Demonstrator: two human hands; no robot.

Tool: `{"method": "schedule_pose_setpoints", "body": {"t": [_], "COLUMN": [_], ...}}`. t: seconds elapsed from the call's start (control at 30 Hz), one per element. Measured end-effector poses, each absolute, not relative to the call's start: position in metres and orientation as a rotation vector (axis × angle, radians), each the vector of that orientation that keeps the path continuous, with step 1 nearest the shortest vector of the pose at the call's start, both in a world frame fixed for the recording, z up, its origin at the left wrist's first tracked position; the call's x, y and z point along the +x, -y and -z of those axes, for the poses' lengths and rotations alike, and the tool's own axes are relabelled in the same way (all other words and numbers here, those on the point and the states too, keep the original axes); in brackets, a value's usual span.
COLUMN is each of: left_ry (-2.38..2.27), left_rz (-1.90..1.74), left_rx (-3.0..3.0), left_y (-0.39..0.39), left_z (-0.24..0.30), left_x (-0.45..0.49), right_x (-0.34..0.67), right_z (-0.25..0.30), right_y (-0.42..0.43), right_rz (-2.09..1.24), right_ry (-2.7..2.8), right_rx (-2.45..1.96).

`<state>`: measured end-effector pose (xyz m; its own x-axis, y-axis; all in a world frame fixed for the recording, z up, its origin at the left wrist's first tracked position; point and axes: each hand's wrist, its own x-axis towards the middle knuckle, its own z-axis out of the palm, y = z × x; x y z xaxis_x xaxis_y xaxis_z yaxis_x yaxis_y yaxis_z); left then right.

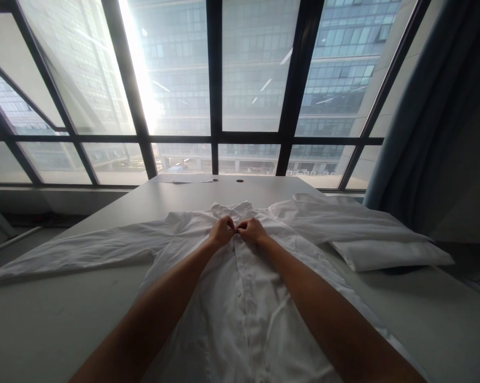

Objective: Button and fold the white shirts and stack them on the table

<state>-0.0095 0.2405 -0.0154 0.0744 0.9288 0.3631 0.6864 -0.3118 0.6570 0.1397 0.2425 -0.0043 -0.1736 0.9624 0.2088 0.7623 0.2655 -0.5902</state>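
A white long-sleeved shirt (220, 298) lies front up on the table, its collar at the far end and its sleeves spread to both sides. My left hand (223, 231) pinches the front placket just below the collar. Close against it, my right hand (251, 231) pinches the placket's other side, the fingertips of both hands nearly touching. Any button between the fingers is hidden. Further down the placket, small buttons (239, 293) show along the front.
Under the right sleeve lies a folded white cloth (391, 254) on the white table (104, 314). Paper sheets (186, 178) lie at the far edge, near round holes in the tabletop. Large windows stand behind, with a dark curtain (407, 117) at right.
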Motion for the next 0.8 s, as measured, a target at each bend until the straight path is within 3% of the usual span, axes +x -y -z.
{"method": "schedule_pose_setpoints", "body": {"t": [0.5,0.8], "left_ry": [-1.676,-1.661], "left_rz": [-0.94,-0.888], "left_rx": [2.123,2.225], "left_y": [-0.23,-0.235], "left_z": [0.003,0.008], "left_x": [-0.012,-0.014], "right_x": [0.138,0.145], "right_z": [0.004,0.012], "right_y": [-0.248,-0.252], "right_rz": [-0.505,-0.6], "right_ry": [1.917,1.957], "right_rx": [-1.677,-1.519]}}
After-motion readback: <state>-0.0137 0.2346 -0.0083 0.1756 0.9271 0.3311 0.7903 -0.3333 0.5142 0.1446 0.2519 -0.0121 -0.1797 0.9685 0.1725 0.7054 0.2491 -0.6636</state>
